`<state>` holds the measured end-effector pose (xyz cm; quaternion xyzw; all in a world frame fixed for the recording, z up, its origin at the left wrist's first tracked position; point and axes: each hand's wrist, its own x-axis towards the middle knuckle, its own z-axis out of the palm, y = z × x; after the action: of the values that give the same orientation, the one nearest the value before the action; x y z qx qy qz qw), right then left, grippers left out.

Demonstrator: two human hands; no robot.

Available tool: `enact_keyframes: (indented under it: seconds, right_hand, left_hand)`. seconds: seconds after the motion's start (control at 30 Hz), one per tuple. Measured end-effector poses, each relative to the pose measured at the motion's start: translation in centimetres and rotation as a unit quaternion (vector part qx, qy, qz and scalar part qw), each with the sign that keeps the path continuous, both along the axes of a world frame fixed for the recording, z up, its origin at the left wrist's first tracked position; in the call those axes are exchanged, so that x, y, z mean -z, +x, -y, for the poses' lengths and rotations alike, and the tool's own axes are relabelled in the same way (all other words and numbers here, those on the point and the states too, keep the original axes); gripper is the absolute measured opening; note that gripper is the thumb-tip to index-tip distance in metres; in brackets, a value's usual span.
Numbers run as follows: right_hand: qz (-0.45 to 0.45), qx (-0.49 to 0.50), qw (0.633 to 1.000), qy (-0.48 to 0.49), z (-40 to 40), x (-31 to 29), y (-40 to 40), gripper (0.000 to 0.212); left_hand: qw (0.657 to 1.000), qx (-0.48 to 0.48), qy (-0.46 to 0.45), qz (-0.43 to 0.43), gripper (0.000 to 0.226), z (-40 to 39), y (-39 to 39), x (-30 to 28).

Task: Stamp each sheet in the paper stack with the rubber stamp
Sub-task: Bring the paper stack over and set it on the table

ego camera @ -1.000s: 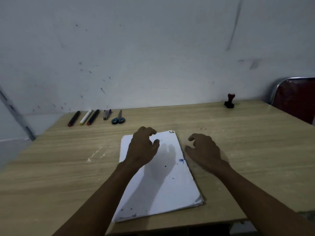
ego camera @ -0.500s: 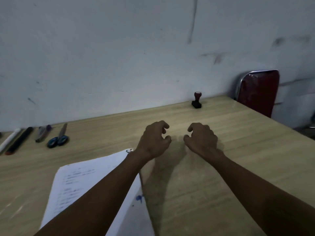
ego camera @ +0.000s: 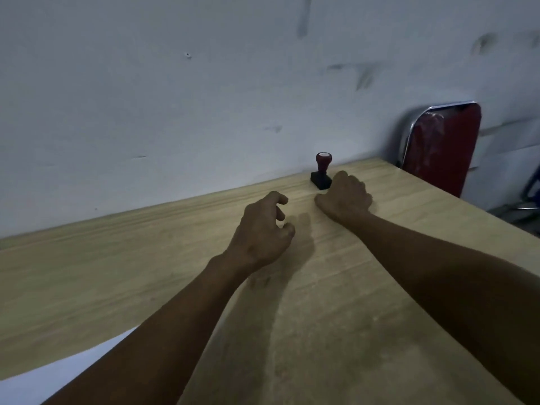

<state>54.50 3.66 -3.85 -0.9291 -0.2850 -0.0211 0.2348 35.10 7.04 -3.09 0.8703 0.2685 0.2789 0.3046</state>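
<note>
Rubber stamp (ego camera: 321, 171) upright at the surface (ego camera: 117, 273) far edge. Right hand (ego camera: 346, 197) just beside the stamp, fingers curled, empty. Left hand (ego camera: 263, 232) nearer, fingers loosely curled, empty. Paper stack (ego camera: 43, 378) well short of the stamp.

Both bare forearms extend forward, wrists roughly straight. The right hand (ego camera: 346, 197) is the farther reached, back of hand up, fingers curled downward and inward, thumb tucked at its left; whether it holds anything cannot be told. The left hand (ego camera: 263, 235) sits nearer and to the right hand's left, apart from it, fingers loosely curled, thumb bent, holding nothing.
</note>
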Motion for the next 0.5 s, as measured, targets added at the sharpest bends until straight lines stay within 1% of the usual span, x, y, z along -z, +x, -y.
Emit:
enact_keyframes:
  seconds: [0.07,0.2,0.3,0.4,0.5]
  right_hand:
    - [-0.013,0.015,1.0,0.008,-1.5,0.3,1.3,0.049]
    - [-0.003,0.031,0.999,0.034,-3.4,0.9,2.9,0.042]
    - [0.001,0.029,0.998,0.047,-3.8,1.1,3.5,0.037]
    - [0.0,0.028,0.998,0.052,-3.5,1.1,3.3,0.04]
    - [-0.005,0.027,0.998,0.06,-2.6,1.2,2.0,0.037]
  left_hand:
    - [1.0,-0.002,0.001,0.007,0.043,-0.8,0.5,0.4]
    - [1.0,0.005,0.005,0.004,0.043,-1.8,0.8,1.1]
    - [1.0,0.001,0.0,0.003,0.042,-2.1,0.7,1.2]
    - [1.0,-0.004,-0.015,0.005,0.042,-2.1,0.5,1.0]
    - [1.0,-0.009,-0.017,0.006,0.042,-1.7,0.0,0.5]
